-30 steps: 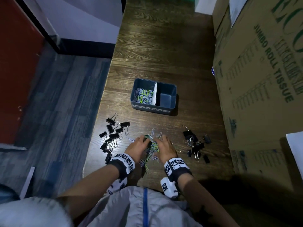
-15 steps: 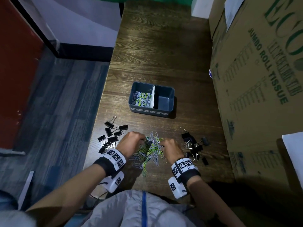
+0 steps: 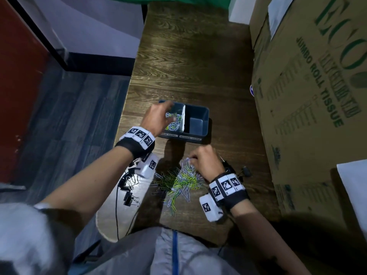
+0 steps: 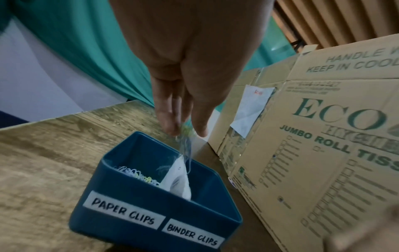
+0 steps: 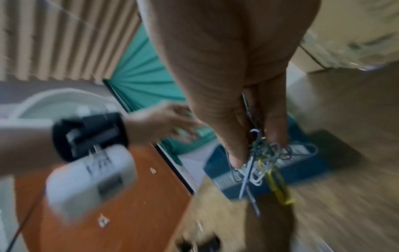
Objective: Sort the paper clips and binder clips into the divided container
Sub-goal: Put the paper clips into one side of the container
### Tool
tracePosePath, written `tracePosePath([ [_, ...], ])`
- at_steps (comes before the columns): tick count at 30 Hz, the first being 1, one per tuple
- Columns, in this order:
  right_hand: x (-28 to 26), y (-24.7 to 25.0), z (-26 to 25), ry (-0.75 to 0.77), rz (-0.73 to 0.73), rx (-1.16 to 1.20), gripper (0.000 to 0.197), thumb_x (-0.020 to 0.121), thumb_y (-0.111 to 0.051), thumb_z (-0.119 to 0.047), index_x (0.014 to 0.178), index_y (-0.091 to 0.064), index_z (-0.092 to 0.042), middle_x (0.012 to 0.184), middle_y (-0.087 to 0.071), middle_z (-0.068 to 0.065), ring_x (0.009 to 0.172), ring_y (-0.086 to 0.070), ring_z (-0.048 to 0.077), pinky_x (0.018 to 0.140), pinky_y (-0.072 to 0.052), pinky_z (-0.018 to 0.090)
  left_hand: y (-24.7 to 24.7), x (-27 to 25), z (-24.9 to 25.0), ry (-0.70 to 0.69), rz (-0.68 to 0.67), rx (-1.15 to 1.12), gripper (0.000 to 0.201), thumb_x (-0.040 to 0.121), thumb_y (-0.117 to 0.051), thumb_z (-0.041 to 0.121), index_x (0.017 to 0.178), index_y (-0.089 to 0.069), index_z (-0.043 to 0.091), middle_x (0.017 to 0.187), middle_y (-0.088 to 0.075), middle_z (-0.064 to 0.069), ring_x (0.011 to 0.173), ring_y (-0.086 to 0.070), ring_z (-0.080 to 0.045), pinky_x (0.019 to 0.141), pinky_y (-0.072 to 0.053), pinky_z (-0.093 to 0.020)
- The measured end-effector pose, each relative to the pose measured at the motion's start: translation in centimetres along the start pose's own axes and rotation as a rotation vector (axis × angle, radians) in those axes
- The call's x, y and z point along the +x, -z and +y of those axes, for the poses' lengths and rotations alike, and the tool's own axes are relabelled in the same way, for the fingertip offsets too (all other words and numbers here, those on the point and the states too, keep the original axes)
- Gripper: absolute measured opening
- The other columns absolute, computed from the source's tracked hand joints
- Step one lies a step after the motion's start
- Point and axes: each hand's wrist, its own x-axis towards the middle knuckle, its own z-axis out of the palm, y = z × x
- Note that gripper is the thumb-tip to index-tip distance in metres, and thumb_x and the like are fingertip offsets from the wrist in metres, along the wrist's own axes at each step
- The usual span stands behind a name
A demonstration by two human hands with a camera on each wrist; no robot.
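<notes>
Bare-skinned left hand (image 4: 185, 71) hovers over the blue divided container (image 3: 200, 124), fingers pointing down and loosened, a blurred strand of paper clips (image 4: 185, 146) dangling from the fingertips above the white divider (image 4: 179, 179). Compartment labelled PAPER CLIPS already has clips in it; BINDER CLIPS side looks empty. Right hand (image 5: 237, 76) pinches a tangled bunch of clips (image 5: 265, 163), yellow, white and blue, just above the loose clip pile (image 3: 178, 183) on the wood table (image 3: 188, 66). Black binder clips (image 3: 129, 187) lie left of the pile, more at its right behind the wrist. Cardboard box (image 3: 317, 96) stands along the table's right side.
</notes>
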Motion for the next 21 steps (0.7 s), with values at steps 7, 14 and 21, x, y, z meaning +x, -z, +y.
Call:
tracePosePath([
  [7,6.5,6.3,-4.9,0.087,0.177,-0.037,0.006,0.086,-0.076,-0.016,0.082,-0.080,-0.014,0.081,-0.075,0.008,0.081,-0.069,0.022,0.076,-0.051,0.026,-3.9,-6.9,-3.2,0.048,-0.259,0.243,0.023,0.088,-0.065,0.012,0.110,-0.063,0.018,0.105,-0.070,-0.003,0.090,-0.068,-0.022,0.076,-0.057,-0.032],
  [14,11.1,6.7,-7.5,0.095,0.225,-0.018,0.023,0.084,-0.078,-0.014,0.107,-0.076,-0.012,0.100,-0.074,0.016,0.098,-0.069,0.033,0.085,-0.057,0.039,-7.2,-13.4,-4.2,0.201,-0.494,0.356,0.057,0.089,-0.064,0.022,0.139,-0.037,0.015,0.131,-0.049,-0.010,0.101,-0.062,-0.031,0.077,-0.050,-0.040],
  [21,6.7,0.2,-1.3,-0.041,0.052,-0.031,0.018,0.084,-0.078,-0.011,0.101,-0.073,-0.014,0.097,-0.072,0.009,0.090,-0.070,0.027,0.085,-0.059,0.040,-9.2,-16.3,-5.2,0.274,-0.559,0.263,0.075,0.078,-0.075,0.046,0.133,-0.035,0.015,0.129,-0.037,-0.008,0.107,-0.056,-0.027,0.087,-0.051,-0.040],
])
